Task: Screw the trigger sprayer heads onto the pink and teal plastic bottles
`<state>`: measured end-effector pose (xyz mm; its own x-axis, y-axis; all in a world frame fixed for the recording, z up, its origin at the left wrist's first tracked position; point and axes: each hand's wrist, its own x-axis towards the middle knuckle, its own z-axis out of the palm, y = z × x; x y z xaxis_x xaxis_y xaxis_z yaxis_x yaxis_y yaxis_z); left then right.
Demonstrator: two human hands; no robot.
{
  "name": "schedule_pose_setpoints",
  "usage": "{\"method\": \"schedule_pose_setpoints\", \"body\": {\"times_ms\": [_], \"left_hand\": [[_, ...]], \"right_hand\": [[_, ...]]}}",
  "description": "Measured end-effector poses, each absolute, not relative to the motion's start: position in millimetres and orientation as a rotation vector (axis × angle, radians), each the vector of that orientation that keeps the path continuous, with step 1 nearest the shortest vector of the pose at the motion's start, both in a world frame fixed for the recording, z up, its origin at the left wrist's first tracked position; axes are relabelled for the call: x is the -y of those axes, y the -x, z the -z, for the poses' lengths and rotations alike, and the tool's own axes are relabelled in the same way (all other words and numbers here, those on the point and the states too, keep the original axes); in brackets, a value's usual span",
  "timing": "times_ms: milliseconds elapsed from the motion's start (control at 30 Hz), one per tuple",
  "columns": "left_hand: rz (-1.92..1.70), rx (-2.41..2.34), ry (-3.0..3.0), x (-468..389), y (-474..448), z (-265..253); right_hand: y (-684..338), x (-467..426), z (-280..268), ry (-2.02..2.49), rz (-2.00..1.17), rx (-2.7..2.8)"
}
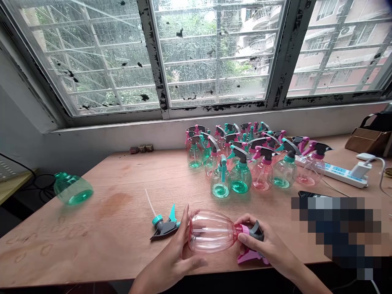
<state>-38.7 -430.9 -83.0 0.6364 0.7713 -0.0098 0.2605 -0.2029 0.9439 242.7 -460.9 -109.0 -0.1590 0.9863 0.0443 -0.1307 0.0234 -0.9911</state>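
A pink transparent spray bottle (pixel 212 231) lies sideways between my hands, just above the table's front part. My left hand (pixel 177 253) cups its rounded base, with the fingers along the far side and the thumb below. At the neck, my right hand (pixel 263 241) grips the pink collar (pixel 244 230) of the dark grey spray head, thumb on the near side. The pink trigger (pixel 251 256) points down towards the table edge. Beside my left fingers, a loose grey-and-teal spray head (pixel 165 226) lies with its thin tube sticking up and left.
A green bottle without a spray head (pixel 73 190) is at the table's left edge. Several green and pink spray bottles (pixel 240 179) stand grouped behind my hands. To the right are a power strip (pixel 344 173), a phone (pixel 314 194), a blurred patch and a brown bag (pixel 367 141).
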Motion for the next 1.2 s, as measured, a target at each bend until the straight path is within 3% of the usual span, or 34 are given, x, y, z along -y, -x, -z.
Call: {"method": "schedule_pose_setpoints", "body": {"times_ms": [1200], "left_hand": [[-0.575, -0.840, -1.761, 429.5, 41.3, 87.7]], "right_hand": [[-244.9, 460.8, 108.3, 1.008, -1.375, 1.246]]}}
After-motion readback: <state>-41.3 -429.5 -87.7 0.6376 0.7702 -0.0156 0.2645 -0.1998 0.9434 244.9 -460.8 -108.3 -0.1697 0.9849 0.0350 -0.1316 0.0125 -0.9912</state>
